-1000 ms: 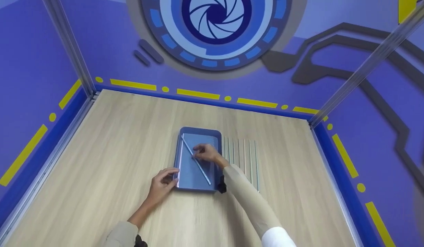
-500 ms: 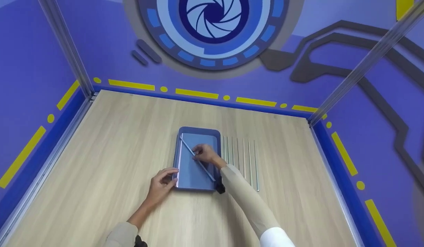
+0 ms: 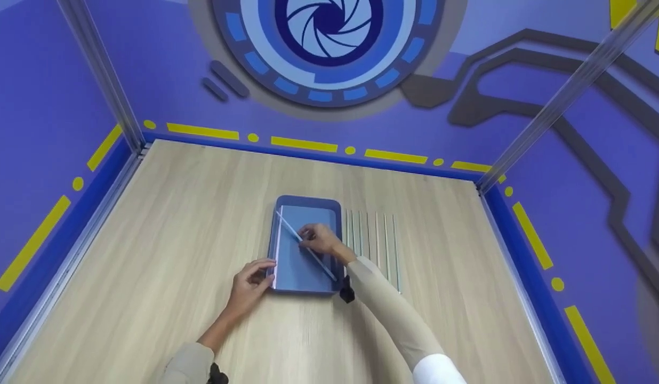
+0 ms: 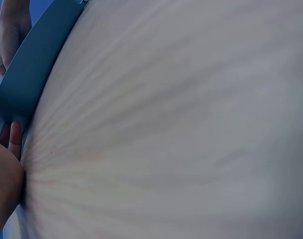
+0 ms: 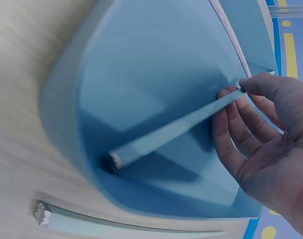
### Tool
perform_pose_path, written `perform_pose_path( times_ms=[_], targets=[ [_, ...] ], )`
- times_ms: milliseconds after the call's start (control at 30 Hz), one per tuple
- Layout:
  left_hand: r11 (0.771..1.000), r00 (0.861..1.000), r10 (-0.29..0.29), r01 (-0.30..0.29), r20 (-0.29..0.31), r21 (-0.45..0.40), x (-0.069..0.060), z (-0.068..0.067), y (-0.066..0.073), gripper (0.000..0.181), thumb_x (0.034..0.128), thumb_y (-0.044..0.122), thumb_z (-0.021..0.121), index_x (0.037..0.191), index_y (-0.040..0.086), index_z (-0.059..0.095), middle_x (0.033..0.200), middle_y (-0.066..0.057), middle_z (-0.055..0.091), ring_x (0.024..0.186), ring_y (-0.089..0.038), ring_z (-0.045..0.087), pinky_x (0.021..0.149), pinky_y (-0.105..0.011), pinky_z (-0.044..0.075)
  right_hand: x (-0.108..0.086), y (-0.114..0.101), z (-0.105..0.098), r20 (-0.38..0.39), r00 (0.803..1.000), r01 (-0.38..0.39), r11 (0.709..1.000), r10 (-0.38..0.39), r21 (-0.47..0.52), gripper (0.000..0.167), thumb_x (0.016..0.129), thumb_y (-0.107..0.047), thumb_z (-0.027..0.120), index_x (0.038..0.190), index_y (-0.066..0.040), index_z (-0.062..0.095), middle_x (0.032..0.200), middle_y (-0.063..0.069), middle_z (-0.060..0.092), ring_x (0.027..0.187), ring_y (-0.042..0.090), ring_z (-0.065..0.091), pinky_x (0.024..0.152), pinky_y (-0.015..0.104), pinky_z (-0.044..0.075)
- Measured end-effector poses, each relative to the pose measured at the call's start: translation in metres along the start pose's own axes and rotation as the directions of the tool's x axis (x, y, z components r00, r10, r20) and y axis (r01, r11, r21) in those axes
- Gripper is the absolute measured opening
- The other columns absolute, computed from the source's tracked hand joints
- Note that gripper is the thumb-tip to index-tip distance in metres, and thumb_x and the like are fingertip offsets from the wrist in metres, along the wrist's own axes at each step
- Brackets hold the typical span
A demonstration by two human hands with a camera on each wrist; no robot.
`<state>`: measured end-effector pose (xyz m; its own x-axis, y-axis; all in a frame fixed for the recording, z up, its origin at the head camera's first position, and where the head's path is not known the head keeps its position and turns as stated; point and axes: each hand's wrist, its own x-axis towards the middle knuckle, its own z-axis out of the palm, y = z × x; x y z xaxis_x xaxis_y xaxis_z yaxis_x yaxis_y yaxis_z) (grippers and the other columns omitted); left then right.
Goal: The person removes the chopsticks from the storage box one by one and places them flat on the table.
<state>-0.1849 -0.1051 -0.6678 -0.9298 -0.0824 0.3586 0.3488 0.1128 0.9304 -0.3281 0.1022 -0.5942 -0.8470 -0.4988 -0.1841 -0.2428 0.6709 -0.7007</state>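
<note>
A blue-grey rectangular tray (image 3: 308, 201) stands on the table. My right hand (image 3: 320, 239) is inside it and pinches a thin light-blue stick (image 3: 288, 225) between thumb and fingers. That stick slants across the tray, its far end by the left wall and its near end by the near right corner. In the right wrist view the near end looks crimped and silvery. A pale pinkish stick (image 3: 279, 245) lies along the left wall. My left hand (image 3: 249, 280) holds the tray's left wall near its front corner, thumb and fingers bent; some fingers are hidden in the left wrist view.
Several thin sticks (image 3: 386, 240) lie side by side on the wooden table (image 3: 201, 213), just right of the tray; my right sleeve covers part of them. Blue-purple panels (image 3: 164, 64) and metal posts border the table at the back and sides.
The light-blue stick has turned slightly: its near end has shifted right towards the tray's right wall and its far end left. My left hand stays on the tray.
</note>
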Motion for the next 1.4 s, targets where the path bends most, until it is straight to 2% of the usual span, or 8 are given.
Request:
perform_pose_path(
  times_ms=[133,300,633,833,933,1133,1267,1400],
  targets=[
    [1.000,0.999,-0.015,0.016,0.033,-0.014,0.000,-0.002,0.002,0.025,0.0881,-0.007,0.073,0.112,0.000,0.074,0.121,-0.020,0.070,0.099,-0.035,0.065,0.071,-0.015,0.053,-0.003,0.000,-0.003,0.021,0.999,0.031,0.999,-0.031,0.025,0.026,0.093,-0.006,0.071,0.118,0.001,0.070,0.100,0.019,0.076,0.074,0.012,0.064,0.061,0.023,0.058],
    [1.000,0.999,-0.019,0.020,0.048,-0.011,0.000,-0.003,0.004,0.024,0.0902,-0.005,0.072,0.113,0.001,0.074,0.123,-0.018,0.070,0.099,-0.033,0.066,0.072,-0.015,0.053,-0.005,0.001,-0.008,0.003,0.998,0.057,0.995,-0.058,0.083,0.027,0.094,-0.005,0.070,0.119,0.003,0.070,0.097,0.022,0.076,0.071,0.010,0.063,0.059,0.022,0.057],
    [1.000,0.999,0.000,0.001,0.037,-0.010,-0.001,-0.003,0.003,0.025,0.0890,-0.007,0.072,0.113,0.001,0.074,0.121,-0.020,0.070,0.097,-0.033,0.066,0.070,-0.015,0.054,-0.006,0.009,-0.011,-0.094,0.995,0.011,0.969,0.013,0.249,0.031,0.094,-0.009,0.072,0.123,0.004,0.067,0.093,0.019,0.074,0.065,0.007,0.056,0.056,0.018,0.047],
    [1.000,0.999,-0.011,0.012,0.037,-0.010,-0.001,-0.003,0.004,0.025,0.0890,-0.005,0.073,0.113,0.002,0.074,0.122,-0.018,0.071,0.099,-0.032,0.066,0.071,-0.015,0.053,-0.008,0.015,-0.014,-0.167,0.984,0.007,0.922,0.062,0.387,0.036,0.094,-0.008,0.073,0.126,0.007,0.064,0.088,0.013,0.074,0.061,0.006,0.055,0.052,0.020,0.046],
    [1.000,1.000,0.006,-0.005,0.029,-0.009,0.000,-0.003,0.003,0.025,0.0881,-0.007,0.073,0.112,0.001,0.074,0.121,-0.019,0.071,0.099,-0.034,0.066,0.071,-0.015,0.053,-0.009,0.018,-0.015,-0.195,0.977,0.014,0.895,0.082,0.445,0.039,0.094,-0.009,0.072,0.128,0.008,0.062,0.086,0.009,0.072,0.059,0.009,0.055,0.051,0.023,0.047],
    [1.000,0.999,0.019,-0.019,0.029,-0.016,0.000,-0.002,0.003,0.026,0.0881,-0.007,0.072,0.113,0.000,0.073,0.121,-0.020,0.070,0.098,-0.035,0.066,0.071,-0.015,0.053,-0.014,0.023,-0.020,-0.238,0.961,0.010,0.846,0.138,0.532,0.038,0.095,-0.008,0.071,0.128,0.008,0.060,0.088,0.003,0.069,0.067,0.009,0.062,0.062,0.032,0.059],
    [1.000,0.999,-0.009,0.009,0.038,-0.007,-0.001,-0.003,0.004,0.025,0.0894,-0.004,0.072,0.114,0.002,0.073,0.122,-0.018,0.070,0.097,-0.034,0.066,0.071,-0.015,0.052,-0.018,0.027,-0.024,-0.257,0.953,0.011,0.834,0.157,0.552,0.036,0.095,-0.006,0.071,0.127,0.007,0.061,0.088,0.003,0.069,0.068,0.010,0.064,0.067,0.036,0.062],
    [1.000,0.999,-0.002,0.002,0.044,-0.004,-0.001,-0.003,0.004,0.024,0.0904,-0.003,0.072,0.114,0.001,0.073,0.122,-0.018,0.070,0.099,-0.035,0.066,0.072,-0.015,0.053,-0.024,0.031,-0.029,-0.269,0.948,0.006,0.835,0.170,0.550,0.038,0.096,-0.008,0.070,0.129,0.007,0.060,0.091,0.005,0.068,0.071,0.013,0.063,0.067,0.035,0.061]
  ],
)
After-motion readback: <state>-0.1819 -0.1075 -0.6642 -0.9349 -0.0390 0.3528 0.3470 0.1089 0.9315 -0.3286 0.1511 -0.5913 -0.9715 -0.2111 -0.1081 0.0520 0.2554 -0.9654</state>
